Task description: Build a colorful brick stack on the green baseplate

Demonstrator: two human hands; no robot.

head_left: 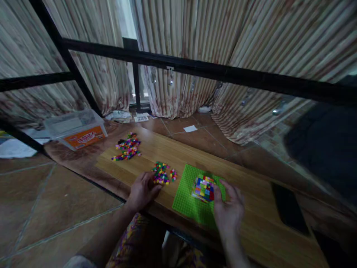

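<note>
Curtains [189,29]: ripply stripes, 12 o'clock
Table [256,216]: smooth woodgrain
Brick stack [203,189]: blocky, on studded green mat [184,195], 5 o'clock
Left hand [141,190]: by loose bricks [161,172], can't tell grip
Right hand [230,204]: at stack, can't tell either

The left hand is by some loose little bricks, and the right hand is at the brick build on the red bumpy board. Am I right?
Almost! The bumpy board is green, not red, as the head view shows. The left hand is by some loose little bricks, and the right hand is at the brick build.
</note>
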